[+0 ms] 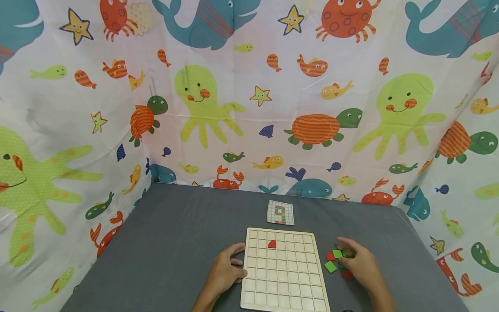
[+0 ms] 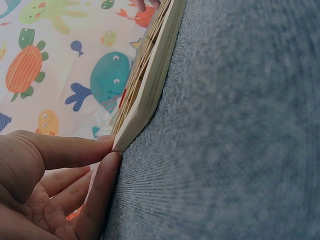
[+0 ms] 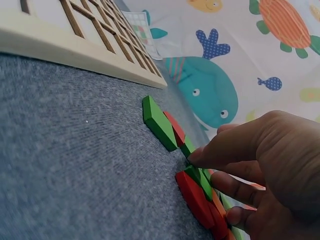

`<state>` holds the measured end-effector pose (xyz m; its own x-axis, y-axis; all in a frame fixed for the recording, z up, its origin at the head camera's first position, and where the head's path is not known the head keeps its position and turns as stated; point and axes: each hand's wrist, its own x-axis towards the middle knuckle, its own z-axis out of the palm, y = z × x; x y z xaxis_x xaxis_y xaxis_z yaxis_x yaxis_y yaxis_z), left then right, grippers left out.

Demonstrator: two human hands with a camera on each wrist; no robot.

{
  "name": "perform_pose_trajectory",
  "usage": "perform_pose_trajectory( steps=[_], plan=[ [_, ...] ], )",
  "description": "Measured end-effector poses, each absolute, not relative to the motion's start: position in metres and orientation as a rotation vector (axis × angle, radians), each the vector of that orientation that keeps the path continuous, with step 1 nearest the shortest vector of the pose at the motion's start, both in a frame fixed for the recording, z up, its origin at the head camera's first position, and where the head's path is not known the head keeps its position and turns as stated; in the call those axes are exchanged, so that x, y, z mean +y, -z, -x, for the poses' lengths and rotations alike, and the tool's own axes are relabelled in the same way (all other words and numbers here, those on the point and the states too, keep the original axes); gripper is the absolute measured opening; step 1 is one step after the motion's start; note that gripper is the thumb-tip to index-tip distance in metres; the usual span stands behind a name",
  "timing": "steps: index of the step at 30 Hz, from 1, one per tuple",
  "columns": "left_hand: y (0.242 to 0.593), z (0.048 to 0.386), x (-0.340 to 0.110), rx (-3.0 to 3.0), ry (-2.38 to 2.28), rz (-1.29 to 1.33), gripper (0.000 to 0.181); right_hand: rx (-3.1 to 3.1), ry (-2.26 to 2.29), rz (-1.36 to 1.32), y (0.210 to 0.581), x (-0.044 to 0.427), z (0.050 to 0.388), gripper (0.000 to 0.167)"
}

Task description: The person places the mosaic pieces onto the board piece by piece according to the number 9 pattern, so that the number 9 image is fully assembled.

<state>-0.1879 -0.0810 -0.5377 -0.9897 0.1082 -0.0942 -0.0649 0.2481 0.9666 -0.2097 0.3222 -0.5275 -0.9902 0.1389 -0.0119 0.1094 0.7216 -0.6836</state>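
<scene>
A light wooden grid board (image 1: 282, 268) lies on the grey table, with one red quarter-round tile (image 1: 272, 244) in an upper cell. At the board's left edge is my left hand (image 1: 226, 268); in the left wrist view its thumb and a finger pinch the rim. To the right of the board, my right hand (image 1: 360, 262) is over a small pile of tiles, thumb and fingertips spread apart and touching some of them. A green square tile (image 1: 330, 266), another green tile (image 1: 337, 254) and a red tile (image 1: 347, 274) show there. The hand partly hides the pile.
Behind the board lies a small card (image 1: 280, 212) printed with a grid and a coloured pattern. A sea-animal patterned cloth (image 1: 249, 104) hangs round the back and sides of the grey table (image 1: 175, 242). A small dark object (image 1: 348, 310) shows at the bottom edge.
</scene>
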Motion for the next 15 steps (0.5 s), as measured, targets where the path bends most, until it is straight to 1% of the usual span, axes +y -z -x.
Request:
perform_pose_trajectory(
  steps=[15],
  plan=[
    [0.5360, 0.1872, -0.0812, 2.354, -1.856, -0.039, 0.077, -2.870, -1.034, 0.143, 0.5331, 0.3230, 0.2131, 0.058]
  ],
)
